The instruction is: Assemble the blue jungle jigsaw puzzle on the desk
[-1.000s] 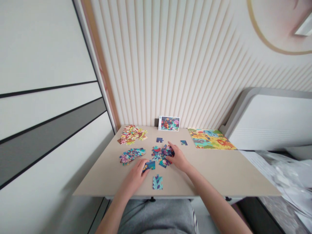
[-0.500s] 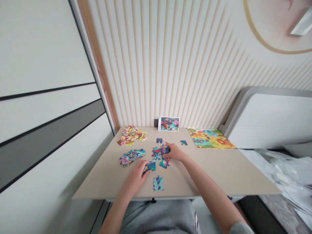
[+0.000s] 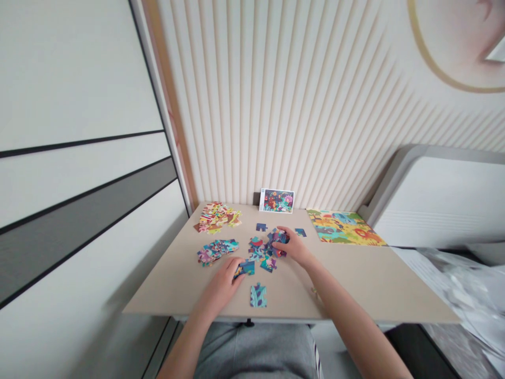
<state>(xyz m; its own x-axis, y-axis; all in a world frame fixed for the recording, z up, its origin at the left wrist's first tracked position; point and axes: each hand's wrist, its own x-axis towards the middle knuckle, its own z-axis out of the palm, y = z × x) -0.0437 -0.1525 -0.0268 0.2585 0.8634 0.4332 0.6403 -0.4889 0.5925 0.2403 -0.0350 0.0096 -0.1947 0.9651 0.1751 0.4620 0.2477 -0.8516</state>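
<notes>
Now, table (image 3: 347,284): standing against a ribbed wall (image 3: 252,105).
Fingers: left hand (image 3: 221,287) and right hand (image 3: 294,248) are resting on jigsaw pieces (image 3: 258,248), grip impossible to tell.

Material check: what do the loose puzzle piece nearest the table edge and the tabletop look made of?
The puzzle piece looks like printed cardboard with a matte finish: flat, with no visible glare. Its thickness is hard to judge. The tabletop looks like beige matte laminate or painted board: smooth and even, with no visible grain. Its core is hidden.

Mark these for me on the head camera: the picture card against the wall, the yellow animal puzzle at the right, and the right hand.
Picture card (image 3: 276,200): head view, on its middle.
Yellow animal puzzle (image 3: 343,228): head view, on its middle.
Right hand (image 3: 294,246): head view, on the back of the hand.
</notes>
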